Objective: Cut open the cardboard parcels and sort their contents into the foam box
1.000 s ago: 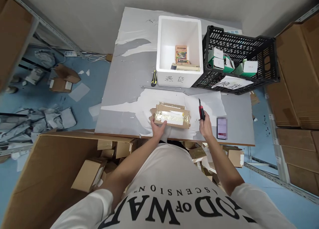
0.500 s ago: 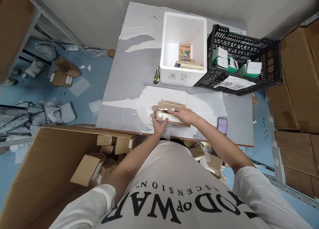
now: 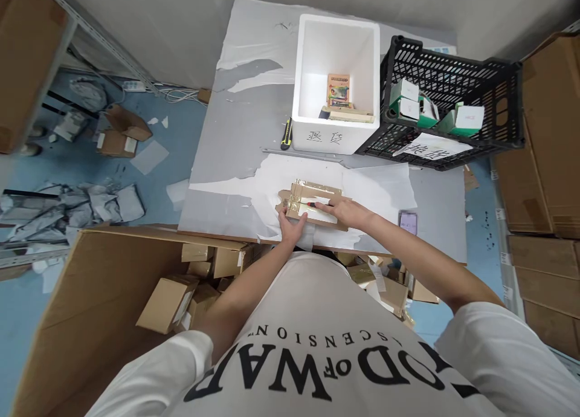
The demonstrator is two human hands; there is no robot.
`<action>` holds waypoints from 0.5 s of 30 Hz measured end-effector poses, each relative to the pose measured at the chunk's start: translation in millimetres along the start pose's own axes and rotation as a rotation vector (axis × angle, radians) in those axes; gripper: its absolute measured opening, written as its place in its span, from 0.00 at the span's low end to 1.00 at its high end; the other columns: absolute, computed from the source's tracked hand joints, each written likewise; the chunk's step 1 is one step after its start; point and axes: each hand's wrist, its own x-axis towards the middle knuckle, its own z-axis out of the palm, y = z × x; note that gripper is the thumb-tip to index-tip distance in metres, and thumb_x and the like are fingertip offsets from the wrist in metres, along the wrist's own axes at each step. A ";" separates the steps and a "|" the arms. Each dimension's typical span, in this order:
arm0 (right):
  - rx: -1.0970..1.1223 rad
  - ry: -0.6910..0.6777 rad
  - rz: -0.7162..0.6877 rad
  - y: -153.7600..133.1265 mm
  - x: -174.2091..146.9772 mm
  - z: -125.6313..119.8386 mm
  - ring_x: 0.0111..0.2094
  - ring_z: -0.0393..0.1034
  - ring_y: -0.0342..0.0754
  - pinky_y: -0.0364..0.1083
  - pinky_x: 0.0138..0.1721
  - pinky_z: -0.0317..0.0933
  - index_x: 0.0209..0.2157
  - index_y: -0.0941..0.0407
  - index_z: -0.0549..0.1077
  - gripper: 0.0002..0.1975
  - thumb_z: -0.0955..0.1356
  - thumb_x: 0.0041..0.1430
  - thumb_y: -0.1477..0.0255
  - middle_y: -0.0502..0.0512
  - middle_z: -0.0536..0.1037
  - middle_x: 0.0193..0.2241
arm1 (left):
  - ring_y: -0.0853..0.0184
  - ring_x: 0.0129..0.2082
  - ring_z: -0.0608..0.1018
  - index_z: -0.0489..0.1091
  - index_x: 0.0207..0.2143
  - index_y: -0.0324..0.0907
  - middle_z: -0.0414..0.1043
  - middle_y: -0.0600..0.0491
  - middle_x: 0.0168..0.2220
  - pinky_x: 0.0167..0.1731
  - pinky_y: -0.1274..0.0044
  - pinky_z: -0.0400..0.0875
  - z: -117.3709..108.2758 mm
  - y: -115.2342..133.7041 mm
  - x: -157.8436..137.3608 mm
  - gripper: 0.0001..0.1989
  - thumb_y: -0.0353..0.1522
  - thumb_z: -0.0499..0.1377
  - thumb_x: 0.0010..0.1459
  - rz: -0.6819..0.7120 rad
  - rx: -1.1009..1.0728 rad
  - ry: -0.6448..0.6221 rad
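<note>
A small flat cardboard box [image 3: 326,191] with shiny brown tape and a white label lies near the table's front edge. My left hand [image 3: 290,226] grips its near left corner, thumb on top and fingers at the side. In my right hand [image 3: 343,211] is a red and black utility knife [image 3: 312,205], its tip pointing left over the taped left part of the box. Whether the blade touches the tape is too small to tell. Torn white paper [image 3: 267,184] lies under the box.
A white foam box [image 3: 333,140] with books and a black plastic crate [image 3: 453,154] with green-white cartons stand at the back. Beside the foam box lies a yellow-black utility knife [image 3: 286,134]. A phone [image 3: 408,222] rests at right. A large carton [image 3: 49,320] of parcels stands front left.
My right hand has drawn slightly right with the knife, showing more of the box's taped left part. The left hand still grips the box's corner. The whole view has shifted slightly.
</note>
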 end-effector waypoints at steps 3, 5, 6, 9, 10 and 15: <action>0.010 -0.012 0.025 1.5 -6.3 -0.8 0.38 0.73 0.53 0.46 0.34 0.59 0.66 0.44 0.49 0.36 0.59 0.58 0.82 0.61 0.73 0.46 | 0.55 0.58 0.66 0.59 0.50 0.43 0.64 0.44 0.51 0.59 0.62 0.58 -0.5 -0.1 -1.3 0.35 0.41 0.70 0.42 0.006 0.040 0.009; 0.033 -0.007 0.050 5.7 -14.0 -0.2 0.37 0.73 0.52 0.46 0.34 0.59 0.65 0.44 0.52 0.36 0.59 0.58 0.82 0.60 0.74 0.45 | 0.55 0.57 0.66 0.60 0.49 0.43 0.64 0.44 0.51 0.59 0.62 0.58 -0.3 0.6 -2.0 0.34 0.42 0.70 0.42 0.004 0.044 0.024; 0.042 -0.007 0.069 9.4 -20.1 1.3 0.36 0.73 0.51 0.46 0.34 0.58 0.64 0.43 0.53 0.36 0.59 0.57 0.83 0.60 0.74 0.44 | 0.55 0.57 0.66 0.60 0.48 0.43 0.64 0.44 0.50 0.59 0.62 0.57 -0.1 1.1 -2.2 0.33 0.42 0.70 0.42 0.003 0.046 0.028; 0.047 -0.017 0.129 26.4 -47.6 12.1 0.32 0.73 0.49 0.46 0.32 0.57 0.63 0.41 0.56 0.38 0.59 0.54 0.86 0.58 0.74 0.45 | 0.55 0.57 0.66 0.60 0.47 0.43 0.65 0.44 0.50 0.59 0.61 0.57 0.4 3.3 -2.7 0.33 0.42 0.69 0.42 -0.001 0.068 0.030; 0.040 -0.022 0.151 33.1 -58.9 17.3 0.31 0.72 0.49 0.46 0.31 0.56 0.63 0.41 0.57 0.40 0.59 0.52 0.87 0.58 0.75 0.44 | 0.55 0.57 0.66 0.60 0.47 0.43 0.65 0.44 0.50 0.59 0.61 0.57 0.5 4.1 -2.9 0.33 0.42 0.69 0.42 -0.006 0.083 0.030; 0.003 -0.042 0.233 57.4 -107.4 43.2 0.26 0.70 0.47 0.45 0.27 0.53 0.63 0.38 0.53 0.44 0.58 0.49 0.88 0.57 0.74 0.39 | 0.55 0.56 0.68 0.59 0.47 0.43 0.66 0.43 0.49 0.58 0.61 0.59 -0.5 6.6 -3.8 0.32 0.43 0.69 0.43 -0.027 0.143 0.025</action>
